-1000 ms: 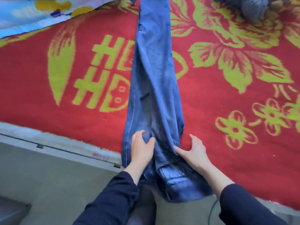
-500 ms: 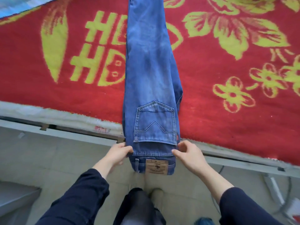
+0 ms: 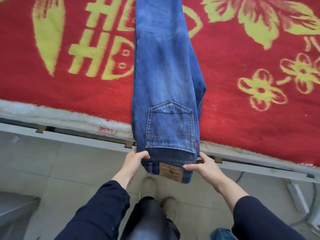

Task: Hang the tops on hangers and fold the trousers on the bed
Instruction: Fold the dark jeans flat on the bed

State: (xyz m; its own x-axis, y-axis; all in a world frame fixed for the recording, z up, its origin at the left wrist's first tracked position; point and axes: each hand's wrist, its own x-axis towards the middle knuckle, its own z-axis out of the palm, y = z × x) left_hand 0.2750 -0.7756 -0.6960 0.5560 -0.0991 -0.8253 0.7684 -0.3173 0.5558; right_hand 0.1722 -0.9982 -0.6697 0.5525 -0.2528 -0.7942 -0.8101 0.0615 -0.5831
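Note:
A pair of blue jeans (image 3: 164, 70), folded lengthwise leg on leg, lies stretched across the bed with a back pocket facing up. The waistband with its brown leather patch hangs past the bed's near edge. My left hand (image 3: 136, 161) grips the waistband's left side, thumb on top. On the right side, my right hand (image 3: 201, 166) pinches the waistband, its thumb lying beside the patch. The leg ends run out of view at the top.
A red blanket with yellow-green flowers and letters (image 3: 242, 101) covers the bed. The grey metal bed frame (image 3: 86, 141) runs along the near edge. Below are a tiled floor, my feet (image 3: 150, 186), cables at the right (image 3: 308, 217) and a grey box at the lower left (image 3: 13, 205).
The jeans' top was smoothed flat with the back pocket up, and both hands moved from pressing on the denim to holding the waistband at the bed's edge. The view tilted downward.

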